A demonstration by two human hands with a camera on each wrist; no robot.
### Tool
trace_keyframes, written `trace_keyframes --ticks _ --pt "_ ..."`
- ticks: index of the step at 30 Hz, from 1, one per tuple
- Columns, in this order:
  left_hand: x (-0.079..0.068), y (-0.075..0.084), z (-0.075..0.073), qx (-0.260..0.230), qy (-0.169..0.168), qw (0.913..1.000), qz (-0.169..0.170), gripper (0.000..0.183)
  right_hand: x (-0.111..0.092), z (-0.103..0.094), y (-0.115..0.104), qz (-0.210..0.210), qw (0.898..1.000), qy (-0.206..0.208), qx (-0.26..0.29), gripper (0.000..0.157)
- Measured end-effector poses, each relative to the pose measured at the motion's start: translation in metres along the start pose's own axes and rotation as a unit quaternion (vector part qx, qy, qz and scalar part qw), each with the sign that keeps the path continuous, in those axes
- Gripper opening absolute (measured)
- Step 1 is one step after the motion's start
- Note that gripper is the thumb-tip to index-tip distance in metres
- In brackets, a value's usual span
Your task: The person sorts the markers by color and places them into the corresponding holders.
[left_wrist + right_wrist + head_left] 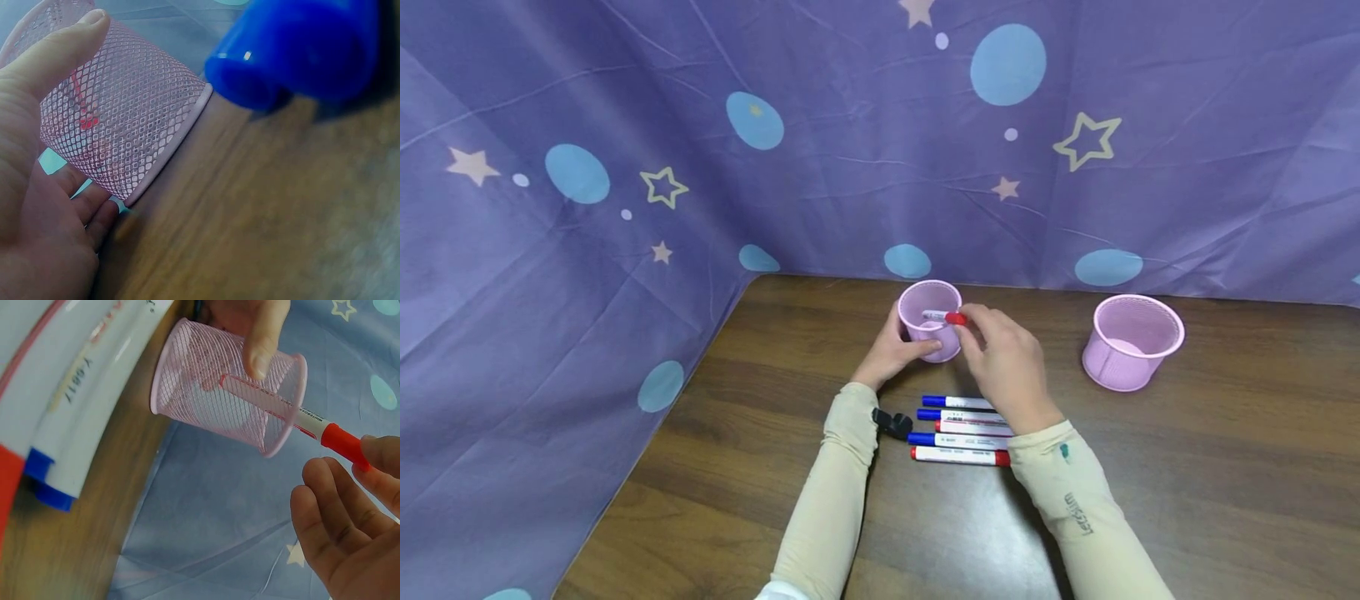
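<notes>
My left hand [891, 346] holds a pink mesh pen cup [930, 333] near the back of the table, with the thumb across its near side and the fingers around the far side. A red-capped whiteboard marker [307, 422] slants into the cup, its lower part visible through the mesh in the right wrist view. My right hand [1006, 358] pinches the marker's red cap [344, 444] between thumb and index finger above the rim. Below the hands lie several blue and red markers [958, 456] in a row, partly hidden by the right hand and forearm.
A second pink mesh cup [1120, 367] stands upright at the right. A purple curtain [850, 125] with stars and dots hangs behind and to the left of the wooden table [715, 483]. A small black device [892, 423] sits on the left wrist.
</notes>
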State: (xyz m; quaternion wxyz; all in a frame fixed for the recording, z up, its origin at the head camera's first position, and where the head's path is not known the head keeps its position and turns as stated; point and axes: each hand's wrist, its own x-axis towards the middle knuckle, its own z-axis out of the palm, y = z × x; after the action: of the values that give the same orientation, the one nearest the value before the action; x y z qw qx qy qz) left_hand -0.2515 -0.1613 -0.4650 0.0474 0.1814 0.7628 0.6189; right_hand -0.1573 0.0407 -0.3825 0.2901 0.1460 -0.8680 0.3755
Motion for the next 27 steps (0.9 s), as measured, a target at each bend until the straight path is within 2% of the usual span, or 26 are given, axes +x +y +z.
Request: trace_keyframes --ticks 6,10,15,19,27 --pt "0.003 0.001 0.004 -0.002 -0.004 0.9999 0.009 0.088 -0.001 0.0 0.001 0.01 1.0 0.008 0.004 0.027" --pt "0.004 0.004 0.006 -0.009 -0.01 0.9999 0.006 0.088 0.0 -0.01 0.007 0.032 0.999 0.017 0.018 0.026" --pt "0.004 0.005 0.006 -0.007 -0.014 0.9999 -0.002 0.09 0.004 -0.034 0.017 0.069 0.997 -0.008 0.015 0.016" --pt "0.003 0.003 0.004 -0.007 -0.008 0.9999 -0.008 0.092 0.006 -0.057 0.023 0.081 0.996 -0.016 0.016 0.015" --pt "0.001 -0.001 0.002 -0.015 -0.002 0.9999 0.009 0.091 0.003 -0.101 0.035 0.102 0.993 0.054 0.002 0.014"
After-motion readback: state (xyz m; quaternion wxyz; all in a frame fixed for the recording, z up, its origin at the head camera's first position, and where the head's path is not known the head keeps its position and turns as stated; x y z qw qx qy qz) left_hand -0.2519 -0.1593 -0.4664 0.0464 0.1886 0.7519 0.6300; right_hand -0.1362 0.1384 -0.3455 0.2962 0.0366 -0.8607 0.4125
